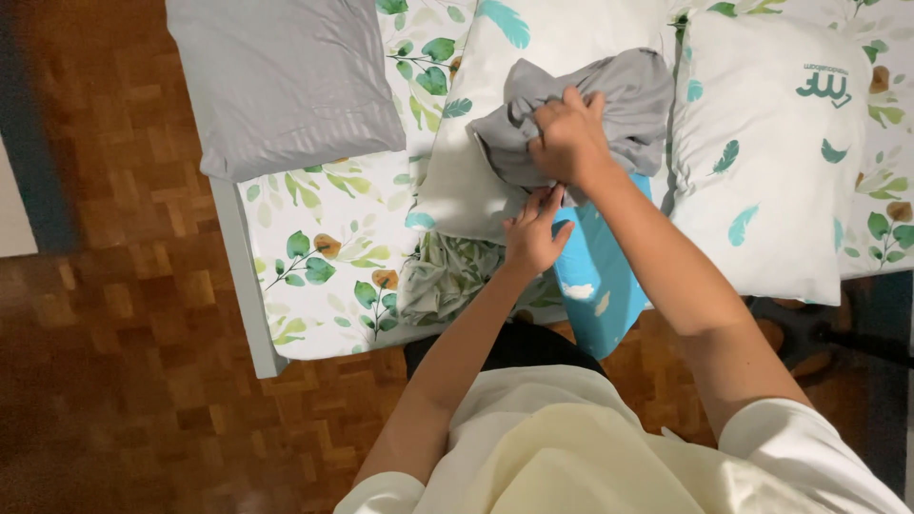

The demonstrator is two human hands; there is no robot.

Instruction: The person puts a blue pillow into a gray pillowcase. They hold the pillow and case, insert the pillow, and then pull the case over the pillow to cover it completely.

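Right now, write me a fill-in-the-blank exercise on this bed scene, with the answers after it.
1. The right hand grips a bunched cloth whose colour is ____.
2. The left hand rests against a cover whose colour is ____.
3. The plain grey pillow lies at the ____ end of the bed.
4. The floor beside the bed is made of ____.

Missing words: grey; blue; left; wood

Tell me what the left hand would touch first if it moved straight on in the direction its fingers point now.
The left hand points up and slightly right, toward the right hand. It would most likely meet the grey cloth bunched under that hand first, or the hand itself; depth is hard to judge from above.
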